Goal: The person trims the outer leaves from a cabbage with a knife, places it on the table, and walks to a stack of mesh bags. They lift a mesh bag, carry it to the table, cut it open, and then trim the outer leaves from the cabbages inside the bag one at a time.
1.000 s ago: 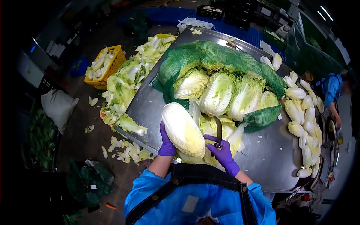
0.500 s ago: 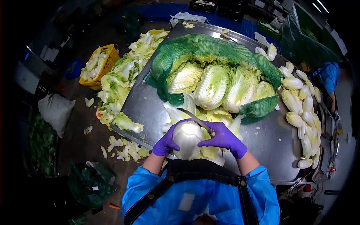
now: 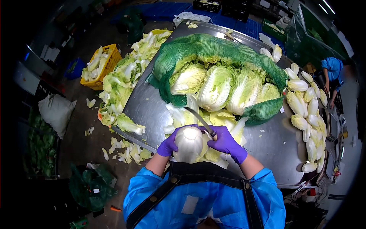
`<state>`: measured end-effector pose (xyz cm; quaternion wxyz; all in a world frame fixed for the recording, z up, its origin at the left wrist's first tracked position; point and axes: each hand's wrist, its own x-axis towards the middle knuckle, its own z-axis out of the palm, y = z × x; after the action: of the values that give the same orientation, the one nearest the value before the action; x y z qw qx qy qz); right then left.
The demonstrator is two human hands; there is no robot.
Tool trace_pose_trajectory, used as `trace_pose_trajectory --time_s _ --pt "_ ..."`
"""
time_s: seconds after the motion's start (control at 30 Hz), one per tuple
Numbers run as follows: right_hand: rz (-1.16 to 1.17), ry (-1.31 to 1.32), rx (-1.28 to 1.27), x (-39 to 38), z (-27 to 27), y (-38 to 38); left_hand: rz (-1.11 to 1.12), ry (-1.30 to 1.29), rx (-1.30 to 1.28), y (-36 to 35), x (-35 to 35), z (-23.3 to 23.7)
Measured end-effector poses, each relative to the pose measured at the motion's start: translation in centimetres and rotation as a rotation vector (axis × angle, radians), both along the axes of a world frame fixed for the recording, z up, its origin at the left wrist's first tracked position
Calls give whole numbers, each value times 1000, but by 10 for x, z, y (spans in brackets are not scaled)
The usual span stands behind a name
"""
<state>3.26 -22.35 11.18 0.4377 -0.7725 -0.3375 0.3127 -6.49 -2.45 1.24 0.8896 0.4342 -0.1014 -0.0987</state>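
Observation:
A napa cabbage [image 3: 189, 147] stands in front of my apron, its pale cut base facing up. My left hand [image 3: 168, 145], in a purple glove, wraps around the cabbage's left side. In my gloved right hand [image 3: 225, 143] is a curved knife [image 3: 199, 118], gripped by the handle, its blade pointing up and to the left beyond the cabbage. Loose outer leaves [image 3: 221, 120] lie just past and beside my hands. Behind them, a green mesh bag [image 3: 217, 44] is open around several whole napa cabbages [image 3: 215, 89].
Trimmed cabbages [image 3: 299, 103] are heaped along the right edge of the metal table [image 3: 146, 110]. Leaf scraps [image 3: 118, 87] pile up off its left side, near a filled yellow crate [image 3: 110, 63]. A person in blue [image 3: 333, 70] is at the far right.
My right hand has shifted slightly down and right, off the cabbage's side, and the knife with it. The cabbage has tilted a little. The other person has leaned in, arms now visible.

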Motion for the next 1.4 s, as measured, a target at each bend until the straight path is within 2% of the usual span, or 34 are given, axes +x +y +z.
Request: trace_pose_trajectory --time_s 0.03,0.07,0.1,0.13,0.17,0.2,0.27,0.3,0.33,0.37,0.47,0.6,0.8,1.0,1.33,1.4 --pt "-44 -91 193 0 -14 -2 64 -7 13 2 1 4" --pt "-41 -98 195 4 -13 -7 131 -17 25 4 4 21" --pt "-107 -127 39 9 -11 -14 225 14 60 8 1 39" --pt "-173 -156 -115 12 -10 -21 230 10 62 12 -1 35" --pt "-135 -338 -212 16 -19 -27 313 43 37 15 -3 29" --pt "-135 -340 -208 12 -23 -29 392 78 11 18 -4 24" --pt "-147 -255 68 4 -19 -25 447 87 68 12 0 35" --pt "-113 -240 225 2 -23 -18 500 19 242 7 3 38" --pt "-138 -94 219 -4 -7 -11 546 -50 418 3 5 41" --pt "-145 -72 223 -7 4 -5 553 -72 528 -3 5 45" --pt "-148 -107 229 -8 7 0 530 -97 613 -17 6 57" --pt "-174 -186 136 -12 16 -1 530 -67 629 -24 4 55" --pt "-222 -355 160 -15 1 1 545 -45 725 -30 3 48" --pt "-207 -442 181 -13 -6 3 545 -54 703 -29 5 50" --pt "-175 -375 132 -13 -1 6 510 -47 622 -18 5 41" --pt "-227 -222 150 -13 -2 6 569 -42 531 -16 4 41"
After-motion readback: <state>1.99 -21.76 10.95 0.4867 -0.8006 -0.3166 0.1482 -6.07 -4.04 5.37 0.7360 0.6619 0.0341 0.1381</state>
